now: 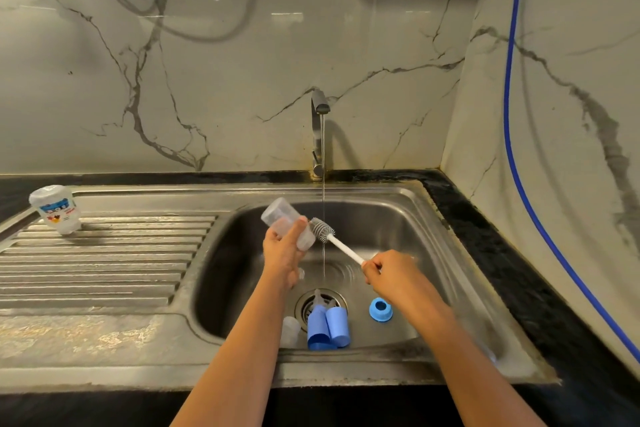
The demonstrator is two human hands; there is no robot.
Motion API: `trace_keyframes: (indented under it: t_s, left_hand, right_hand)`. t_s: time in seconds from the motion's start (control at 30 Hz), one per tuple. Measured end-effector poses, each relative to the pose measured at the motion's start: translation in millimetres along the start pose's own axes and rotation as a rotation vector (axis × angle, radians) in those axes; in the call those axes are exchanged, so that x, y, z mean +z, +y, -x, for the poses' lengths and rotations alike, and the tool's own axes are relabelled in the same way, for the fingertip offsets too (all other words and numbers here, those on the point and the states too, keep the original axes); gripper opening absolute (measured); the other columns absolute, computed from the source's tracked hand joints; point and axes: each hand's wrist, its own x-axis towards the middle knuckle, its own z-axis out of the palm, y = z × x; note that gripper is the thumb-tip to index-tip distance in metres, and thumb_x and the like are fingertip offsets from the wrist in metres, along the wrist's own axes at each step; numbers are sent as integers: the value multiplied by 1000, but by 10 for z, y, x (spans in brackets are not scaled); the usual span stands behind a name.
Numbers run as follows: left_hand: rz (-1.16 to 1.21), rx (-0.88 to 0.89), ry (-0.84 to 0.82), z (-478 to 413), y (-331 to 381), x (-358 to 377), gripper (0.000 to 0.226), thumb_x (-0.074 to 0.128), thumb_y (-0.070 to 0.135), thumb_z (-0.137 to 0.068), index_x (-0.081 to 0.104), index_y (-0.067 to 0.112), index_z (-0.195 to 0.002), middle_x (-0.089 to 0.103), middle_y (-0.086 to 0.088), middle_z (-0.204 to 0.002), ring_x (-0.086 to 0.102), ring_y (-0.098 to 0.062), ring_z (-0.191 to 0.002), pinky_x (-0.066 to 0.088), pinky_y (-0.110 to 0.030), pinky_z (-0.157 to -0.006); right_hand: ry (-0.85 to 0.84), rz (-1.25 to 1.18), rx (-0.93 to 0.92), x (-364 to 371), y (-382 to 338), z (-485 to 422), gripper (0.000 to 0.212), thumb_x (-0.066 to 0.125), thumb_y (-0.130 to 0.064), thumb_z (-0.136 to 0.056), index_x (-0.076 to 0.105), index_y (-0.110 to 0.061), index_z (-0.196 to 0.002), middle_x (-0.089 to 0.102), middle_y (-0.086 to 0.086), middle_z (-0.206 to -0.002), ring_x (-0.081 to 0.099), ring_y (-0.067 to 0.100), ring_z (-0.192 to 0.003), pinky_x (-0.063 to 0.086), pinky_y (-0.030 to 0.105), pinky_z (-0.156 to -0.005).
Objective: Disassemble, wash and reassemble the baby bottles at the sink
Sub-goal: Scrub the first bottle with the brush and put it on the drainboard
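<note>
My left hand (282,253) grips a clear baby bottle body (280,218), tilted, over the sink basin (398,218). My right hand (388,270) holds the white handle of a bottle brush (323,229). Its grey bristle head sits at the bottle's mouth, just outside it. On the basin floor lie two blue caps (327,326) by the drain, a blue screw ring (381,309) and a clear part (290,331). A second bottle (55,209) with a printed label stands upside down on the drainboard at the far left.
The tap (320,107) at the back runs a thin stream of water into the basin, close to the brush. The ribbed drainboard (104,260) spreads out to the left. A blue hose (512,114) hangs down the right wall. Dark counter edges the sink.
</note>
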Motion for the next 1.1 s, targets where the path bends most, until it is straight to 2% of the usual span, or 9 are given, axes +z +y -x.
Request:
trace_keyframes:
  t_s: [0.1,0.23,0.33,0.47,0.6,0.73,0.83,1.0,1.1]
  left_hand:
    - [39,-6,66,-93,-5,-53,55,69,18,-87,41,10,-134,58,-8,-114,60,-22,-99,52,-39,-90]
    - [-65,-63,-142,-158,-8,-58,53,67,14,-87,44,6,-135,59,-16,-125,63,-27,-105,55,-35,-81]
    - [-191,-120,-314,-181,42,21,45,64,18,-90,47,8,-130,63,-13,-117,65,-25,-101,56,-33,-80]
    - [-238,-52,-247,-334,94,253,49,65,9,-89,39,3,-131,55,-12,-122,62,-20,-96,56,-28,-67]
    - [-389,11,-227,-571,145,438,56,71,8,-84,46,5,-134,57,-13,-128,58,-28,-111,52,-44,-95]
    - [-494,67,-203,-717,254,572,53,71,10,-85,49,7,-133,57,-11,-128,56,-28,-115,47,-44,-100]
    - [-329,23,-174,-810,365,638,50,65,15,-90,45,9,-135,55,-10,-130,56,-28,-114,50,-37,-90]
    - [122,-200,-29,-808,493,621,59,63,17,-93,32,12,-143,42,-19,-136,55,-32,-104,59,-38,-72]
    - [321,-368,5,-739,471,564,51,62,15,-93,37,7,-137,41,-23,-133,54,-37,-110,58,-40,-83]
  right_hand:
    - [-35,-4,-20,37,-30,16,33,44,-29,-96,65,-11,-77,55,1,-62,44,15,-48,39,27,-51]
    - [37,48,49,22,2,-65,34,42,-29,-98,53,-15,-69,46,-1,-60,39,13,-49,31,24,-47]
    - [50,142,143,17,40,-129,28,40,-29,-98,62,-13,-90,56,4,-79,48,19,-65,38,29,-60]
    - [62,190,169,-43,65,-137,31,39,-27,-99,62,-10,-108,60,8,-97,54,25,-78,40,30,-66]
    - [128,201,175,-126,151,-133,26,40,-27,-99,59,-10,-102,61,9,-98,60,27,-87,40,30,-67]
    - [119,220,181,-151,162,-119,25,43,-28,-100,59,-10,-100,57,6,-90,52,21,-77,38,29,-64]
    - [114,219,176,-151,164,-125,25,43,-28,-100,59,-9,-100,52,3,-80,50,21,-75,37,30,-65]
    - [107,228,172,-156,152,-104,31,44,-29,-100,44,-15,-73,43,-2,-68,48,19,-71,34,26,-57]
    - [101,226,159,-161,148,-106,22,43,-29,-100,50,-14,-86,48,0,-76,51,20,-74,37,28,-62]
